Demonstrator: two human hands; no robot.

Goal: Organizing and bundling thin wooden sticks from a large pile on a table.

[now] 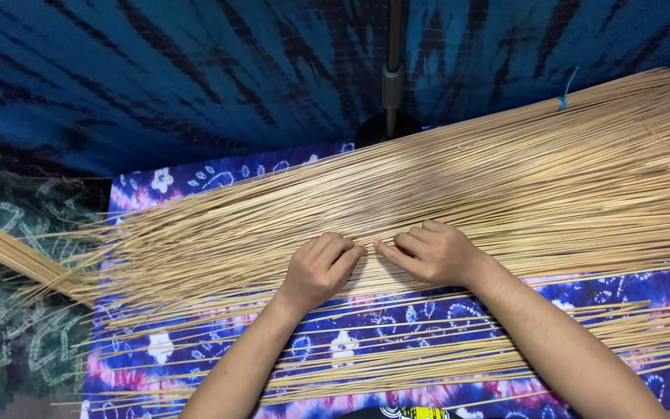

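Note:
A wide layer of thin pale straw sticks (pixel 443 186) lies across a blue and pink floral cloth (pixel 397 322). My left hand (pixel 321 268) rests on the near edge of the pile with its fingers curled down onto the sticks. My right hand (pixel 430 252) lies beside it, fingers bent, its fingertips almost touching those of the left hand. Both hands press or pinch a few sticks at the pile's edge; whether any stick is gripped is not clear. More loose sticks (pixel 428 365) lie under my forearms.
A separate bundle of sticks (pixel 9 252) runs off to the left edge. A metal pole on a dark round base (pixel 391 85) stands behind the pile. Blue tie-dyed fabric (pixel 195 70) hangs at the back. A small blue string (pixel 564 97) ties sticks at the upper right.

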